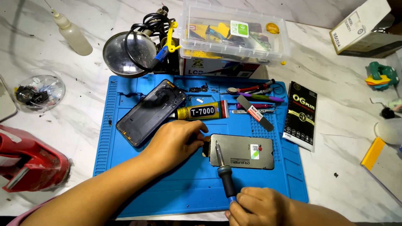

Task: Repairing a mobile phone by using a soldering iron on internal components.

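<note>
On the blue work mat [184, 184] lies a grey phone screen panel [245, 151], back side up. My left hand [178, 141] rests at the panel's left edge, fingertips touching its flex connector. My right hand [255, 207] grips the blue handle of a soldering iron [223, 169], whose tip points up over the panel's left part. A dark phone frame [151, 111] lies tilted at the mat's upper left. Next to it lies a tube of glue [201, 111].
Tweezers and small tools [255, 94] lie along the mat's top edge, beside a black flat package [301, 114]. A clear plastic box [234, 31], a round lamp [125, 53], a squeeze bottle [73, 33], a red tool [29, 161] and a cardboard box [360, 27] surround the mat.
</note>
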